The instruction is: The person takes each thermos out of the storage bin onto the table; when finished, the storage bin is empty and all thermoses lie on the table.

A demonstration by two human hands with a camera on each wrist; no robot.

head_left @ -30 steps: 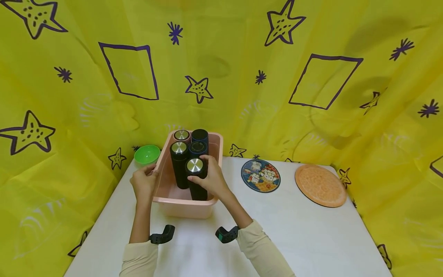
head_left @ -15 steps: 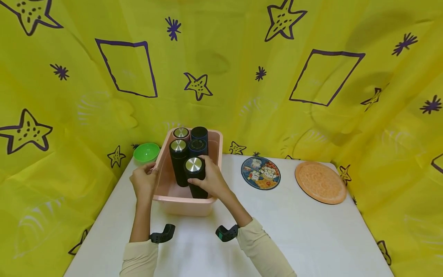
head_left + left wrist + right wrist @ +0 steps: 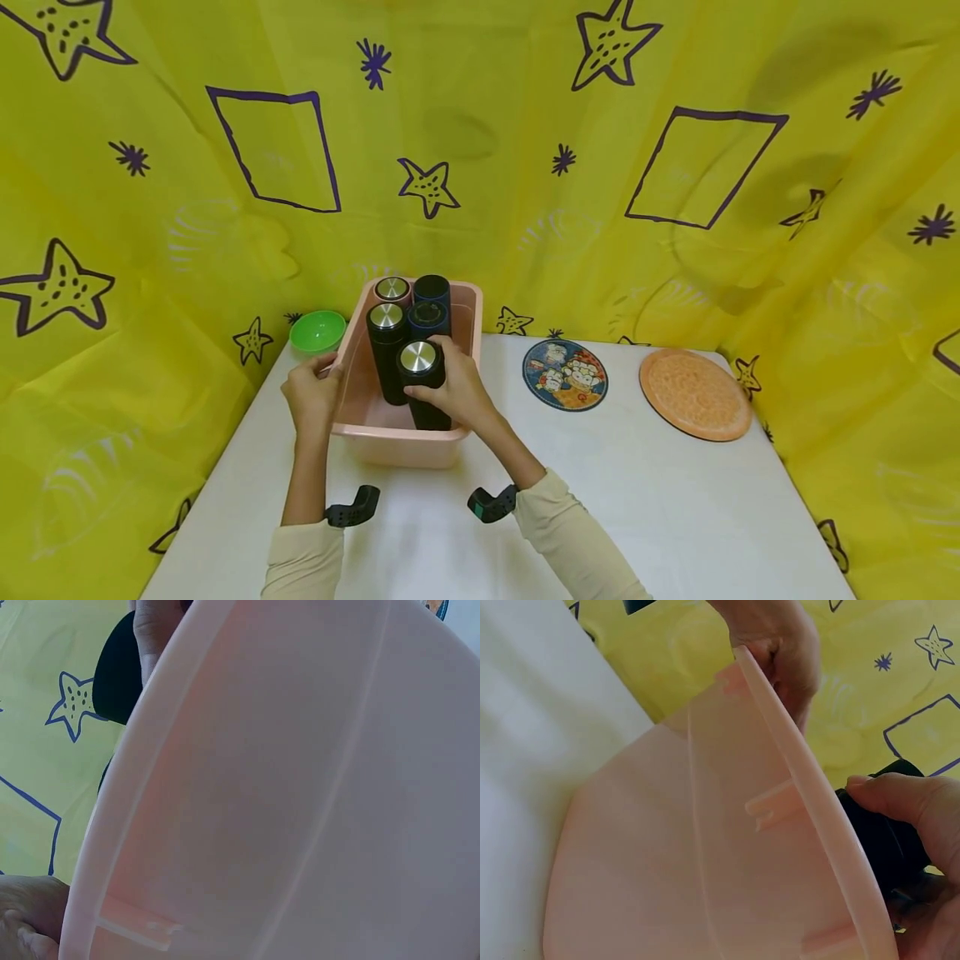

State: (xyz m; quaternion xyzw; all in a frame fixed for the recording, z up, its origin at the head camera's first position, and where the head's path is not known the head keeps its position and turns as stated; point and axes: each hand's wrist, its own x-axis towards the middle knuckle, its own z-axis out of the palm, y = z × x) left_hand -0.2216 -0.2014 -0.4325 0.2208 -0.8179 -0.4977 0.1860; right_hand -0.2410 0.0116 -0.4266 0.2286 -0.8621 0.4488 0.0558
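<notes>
while gripping, right hand [image 3: 459, 392] on flask [image 3: 422, 383]

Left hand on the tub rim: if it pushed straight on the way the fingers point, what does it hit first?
Probably the black flask standing in the pink tub. The left hand grips the tub's left rim, fingers pointing inward; depth is unclear.

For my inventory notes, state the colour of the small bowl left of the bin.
The bowl is bright green, clearest in the head view.

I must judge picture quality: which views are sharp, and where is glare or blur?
Head view: sharp, evenly lit, glare on the table near the sleeves. Left wrist view: the tub fills it, soft and washed out. Right wrist view: tub wall blurred, table overexposed.
</notes>
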